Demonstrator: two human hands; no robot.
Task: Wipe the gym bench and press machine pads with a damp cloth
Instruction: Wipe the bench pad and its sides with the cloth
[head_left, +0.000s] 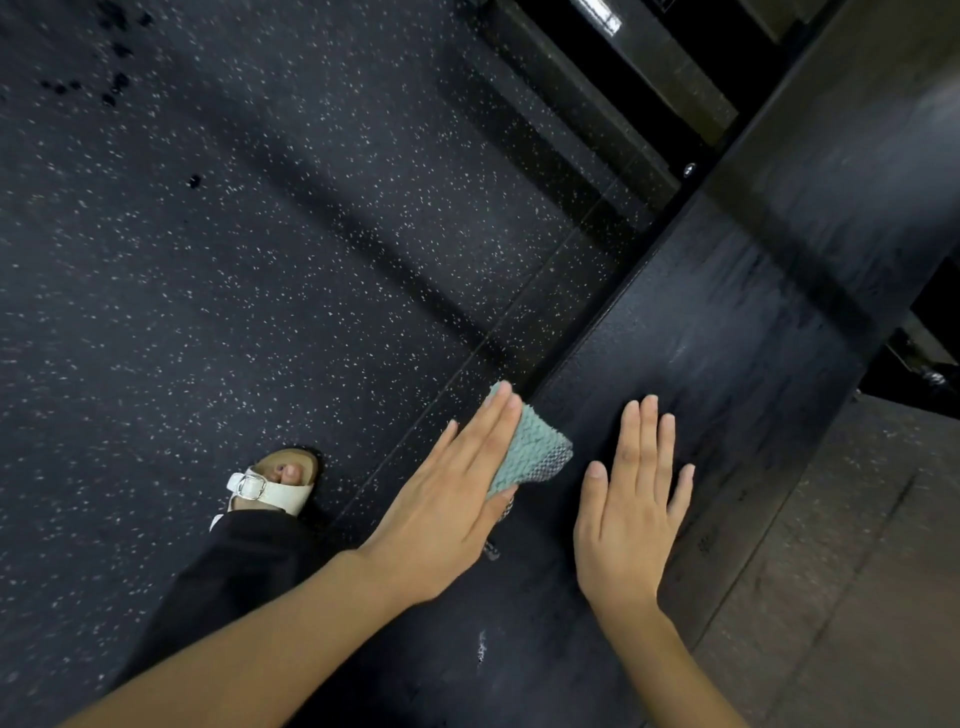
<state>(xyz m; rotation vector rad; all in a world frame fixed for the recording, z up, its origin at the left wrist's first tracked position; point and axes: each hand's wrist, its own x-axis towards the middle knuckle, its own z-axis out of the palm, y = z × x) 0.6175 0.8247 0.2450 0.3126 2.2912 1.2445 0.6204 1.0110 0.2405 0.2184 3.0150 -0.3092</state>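
While left hand (452, 499) presses cloth (537, 452), right hand (631, 519) rests on bench (701, 338).

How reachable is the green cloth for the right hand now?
Probably yes: the right hand lies flat on the bench pad beside the green cloth, with bare pad between; the left hand covers the cloth's other side.

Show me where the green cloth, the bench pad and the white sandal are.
green cloth (535, 449): head view, on its exposed knitted face.
bench pad (701, 332): head view, on its bare black top.
white sandal (254, 488): head view, on the buckled strap.
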